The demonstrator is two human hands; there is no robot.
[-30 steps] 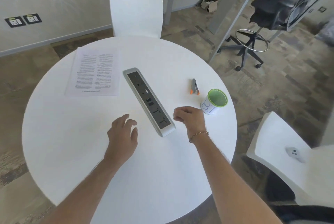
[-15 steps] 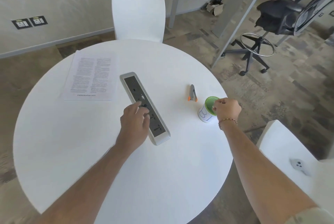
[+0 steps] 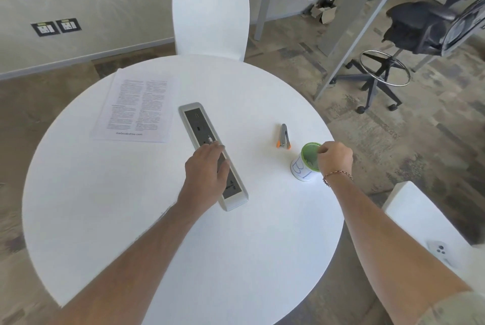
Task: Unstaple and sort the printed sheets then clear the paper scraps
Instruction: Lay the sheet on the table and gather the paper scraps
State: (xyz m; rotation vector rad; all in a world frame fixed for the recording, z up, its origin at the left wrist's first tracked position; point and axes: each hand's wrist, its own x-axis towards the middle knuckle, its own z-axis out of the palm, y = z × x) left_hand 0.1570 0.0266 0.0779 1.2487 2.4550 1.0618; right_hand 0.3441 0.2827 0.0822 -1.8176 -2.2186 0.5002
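Note:
Printed sheets (image 3: 136,109) lie flat at the far left of the round white table (image 3: 105,206). A grey and orange staple remover (image 3: 283,136) lies right of centre. Beside it, near the right edge, stands a green-lined cup (image 3: 307,163) with blue marks on its white side. My right hand (image 3: 334,157) hovers over the cup's right rim with its fingers pinched together; whether anything is between them is hidden. My left hand (image 3: 207,167) rests palm down on the grey socket strip (image 3: 207,146), fingers loosely spread, holding nothing.
A white chair (image 3: 210,14) stands behind the table and another (image 3: 420,219) at the right with a small white controller (image 3: 441,250) on its seat. A black office chair (image 3: 420,28) and a grey desk leg (image 3: 362,22) stand at the far right.
My right hand moved from the near end of the socket strip out to the cup's rim. My left hand slid forward from the bare table onto the socket strip.

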